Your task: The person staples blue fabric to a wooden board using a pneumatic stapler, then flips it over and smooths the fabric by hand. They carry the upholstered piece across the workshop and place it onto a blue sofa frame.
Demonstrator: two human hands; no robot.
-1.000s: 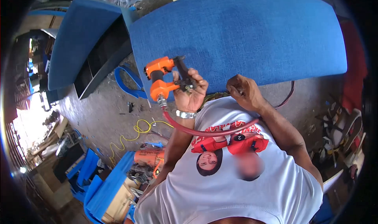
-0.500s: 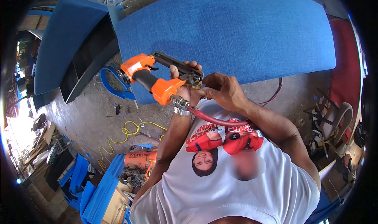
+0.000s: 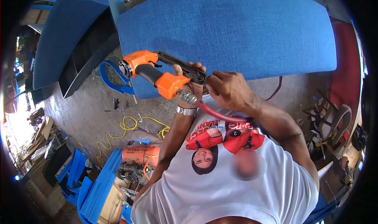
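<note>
Orange pneumatic gun (image 3: 149, 75): above the floor in front of the shirt, its black magazine slanting down toward the right hand.
Left hand (image 3: 193, 88): wrapped around the magazine, thumb one side, fingers the other; metal watch (image 3: 186, 111) on the wrist.
Right hand (image 3: 231, 88): fingers bent together at the magazine's end, hiding it; I cannot tell whether they pinch anything.
Red hose (image 3: 220, 115): runs from the gun's metal coupling across the white shirt (image 3: 228, 188), then under the right forearm.
Blue fabric panel (image 3: 236, 31): broad, just beyond both hands, partly covered by the gun.
Curved blue piece (image 3: 71, 31): left of the panel, dark inner side showing.
Blue strip (image 3: 105, 79): looped between those two.
Floor, left: yellow cord (image 3: 123, 126) in loose coils, near an orange tank (image 3: 139, 155).
Far right: chair frame (image 3: 342, 121) amid scraps.
</note>
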